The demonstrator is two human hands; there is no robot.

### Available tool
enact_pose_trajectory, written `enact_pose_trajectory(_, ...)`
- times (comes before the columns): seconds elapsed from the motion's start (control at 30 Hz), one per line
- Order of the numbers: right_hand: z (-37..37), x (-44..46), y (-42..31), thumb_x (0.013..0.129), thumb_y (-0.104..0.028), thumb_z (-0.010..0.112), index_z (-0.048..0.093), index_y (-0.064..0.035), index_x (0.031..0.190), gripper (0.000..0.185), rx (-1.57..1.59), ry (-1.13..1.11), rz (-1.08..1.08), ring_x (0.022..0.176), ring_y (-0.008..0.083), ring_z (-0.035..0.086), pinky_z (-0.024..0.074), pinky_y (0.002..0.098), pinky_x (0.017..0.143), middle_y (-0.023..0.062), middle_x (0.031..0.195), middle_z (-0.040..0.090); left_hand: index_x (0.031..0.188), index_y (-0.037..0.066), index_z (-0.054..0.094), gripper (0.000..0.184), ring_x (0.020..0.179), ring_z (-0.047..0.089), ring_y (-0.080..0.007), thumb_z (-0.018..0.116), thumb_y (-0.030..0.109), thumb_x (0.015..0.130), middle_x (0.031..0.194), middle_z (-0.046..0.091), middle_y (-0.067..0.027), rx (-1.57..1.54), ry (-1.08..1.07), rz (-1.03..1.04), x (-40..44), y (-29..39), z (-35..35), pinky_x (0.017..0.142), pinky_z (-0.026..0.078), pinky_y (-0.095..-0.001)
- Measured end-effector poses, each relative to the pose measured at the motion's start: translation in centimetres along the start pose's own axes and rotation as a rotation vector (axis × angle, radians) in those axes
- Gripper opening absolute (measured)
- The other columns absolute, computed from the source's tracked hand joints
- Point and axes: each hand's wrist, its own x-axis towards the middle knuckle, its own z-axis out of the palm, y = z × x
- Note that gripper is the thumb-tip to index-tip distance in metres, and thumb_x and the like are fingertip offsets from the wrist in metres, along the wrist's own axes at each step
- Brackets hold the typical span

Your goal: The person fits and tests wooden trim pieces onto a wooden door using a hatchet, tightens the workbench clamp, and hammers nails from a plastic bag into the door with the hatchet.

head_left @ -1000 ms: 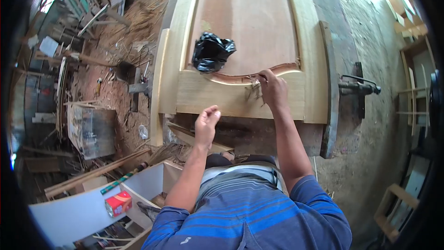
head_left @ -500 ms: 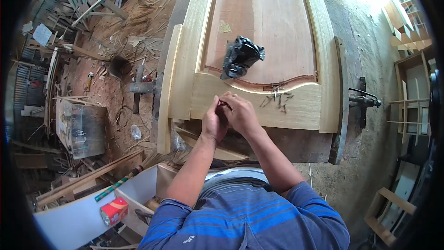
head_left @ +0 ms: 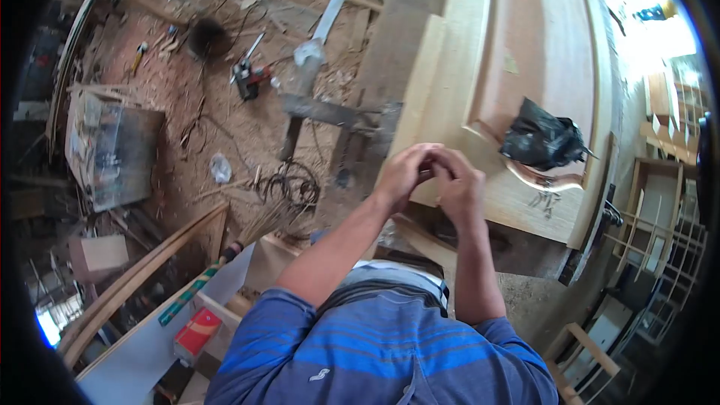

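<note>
My left hand (head_left: pixel 400 180) and my right hand (head_left: pixel 460 186) meet fingertip to fingertip over the lower left corner of a panelled wooden door (head_left: pixel 480 172). Both have curled, closed fingers; whatever lies between them is hidden or too small to make out. To the right of my hands, a crumpled black plastic bag (head_left: pixel 541 135) rests on the door panel. Several loose nails (head_left: pixel 545 201) lie scattered on the bottom rail, just below the bag.
A metal clamp (head_left: pixel 326 111) juts from the bench's left side. A red-and-black power tool (head_left: pixel 250 79) lies on the sawdust-strewn floor. Close by on the left are a red box (head_left: pixel 198 331), a green-wrapped stick (head_left: pixel 191 294) and a clear-sided container (head_left: pixel 124 154).
The view has swung left, so the door and bag sit further right. My hands stay together and are now nearer the door's left edge, further from the bag.
</note>
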Motion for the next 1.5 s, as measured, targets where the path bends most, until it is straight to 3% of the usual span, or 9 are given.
enact_pose_trajectory(0.1,-0.7,0.0,1.2,0.099,0.006,0.070,0.073,0.0032,0.124,0.025,-0.010,0.103,0.152,0.104,0.0180,0.077,0.0628,0.0322,0.091,0.0147,0.113,0.080,0.137,-0.003,0.065,0.034,0.116,0.072,-0.0204,0.048,0.019,0.117,0.126,0.072,-0.0136,0.066,-0.233,-0.081,2.5,-1.1,-0.8,0.110,0.057,-0.0394)
enact_pose_trajectory(0.17,-1.6,-0.2,3.0,0.101,0.006,0.069,0.070,0.0042,0.127,0.026,0.038,0.162,0.225,0.105,0.0184,0.076,0.0629,0.0317,0.091,0.0155,0.115,0.079,0.129,-0.005,0.068,0.026,0.107,0.075,-0.0204,0.051,0.006,0.113,0.120,0.075,-0.0127,0.135,-0.243,-0.034,3.4,-2.1,0.5,0.097,0.063,-0.0387)
enact_pose_trajectory(0.47,-5.9,-1.2,9.2,0.101,0.007,0.068,0.069,0.0032,0.127,0.026,-0.149,0.245,0.226,0.101,0.0165,0.074,0.0632,0.0304,0.088,0.0119,0.114,0.075,0.100,0.000,0.079,0.018,0.082,0.078,-0.0358,0.075,0.017,0.095,0.083,0.078,-0.0149,0.898,-0.117,0.453,6.7,-5.4,3.6,0.079,0.062,-0.0460)
enact_pose_trajectory(0.7,-7.9,-1.9,12.5,0.100,0.002,0.074,0.073,-0.0019,0.127,0.027,-0.324,0.321,0.163,0.101,0.0158,0.075,0.0609,0.0273,0.079,0.0081,0.115,0.078,0.095,0.014,0.086,0.020,0.134,0.060,-0.0377,0.074,0.029,0.089,0.124,0.074,-0.0134,1.324,-0.033,1.009,7.5,-6.2,4.5,0.123,0.040,-0.0568)
enact_pose_trajectory(0.8,-8.4,-2.1,11.7,0.100,0.002,0.074,0.073,-0.0026,0.128,0.028,-0.405,0.289,0.074,0.101,0.0158,0.075,0.0599,0.0288,0.085,0.0080,0.115,0.078,0.097,0.016,0.087,0.023,0.131,0.062,-0.0364,0.070,0.031,0.092,0.121,0.074,-0.0116,1.572,-0.147,0.965,7.7,-6.1,4.9,0.128,0.030,-0.0612)
enact_pose_trajectory(0.9,-7.8,-1.9,11.9,0.098,0.005,0.075,0.073,-0.0050,0.129,0.032,-0.354,0.252,0.005,0.102,0.0162,0.074,0.0593,0.0306,0.091,0.0074,0.117,0.077,0.093,0.017,0.085,0.021,0.124,0.067,-0.0320,0.068,0.030,0.094,0.113,0.077,-0.0087,1.638,-0.107,1.002,7.3,-6.6,4.5,0.119,0.039,-0.0579)
enact_pose_trajectory(1.1,-10.5,-3.2,11.7,0.097,-0.004,0.079,0.074,-0.0040,0.124,0.028,-0.337,0.201,-0.123,0.103,0.0174,0.074,0.0591,0.0320,0.087,0.0087,0.116,0.076,0.088,0.012,0.080,0.011,0.093,0.075,-0.0366,0.073,0.021,0.087,0.089,0.076,-0.0146,1.385,-0.043,0.935,6.0,-7.0,5.7,0.094,0.053,-0.0583)
enact_pose_trajectory(1.33,-16.8,-11.0,15.4,0.096,-0.006,0.079,0.078,-0.0020,0.109,0.014,-0.226,0.109,-0.073,0.091,0.0166,0.075,0.0578,0.0302,0.076,0.0089,0.100,0.078,0.101,0.013,0.084,0.018,0.095,0.080,-0.0295,0.079,0.025,0.088,0.103,0.081,-0.0156,1.189,0.238,0.744,7.2,-9.8,7.0,0.085,0.062,-0.0382)
enact_pose_trajectory(1.5,-19.9,-17.1,17.9,0.092,-0.008,0.080,0.077,-0.0018,0.107,0.017,-0.182,-0.094,-0.120,0.092,0.0274,0.075,0.0592,0.0372,0.080,0.0140,0.101,0.076,0.110,0.002,0.080,0.025,0.093,0.078,-0.0187,0.082,0.020,0.093,0.108,0.083,-0.0107,0.898,0.408,1.023,3.6,-11.0,6.3,0.087,0.061,-0.0330)
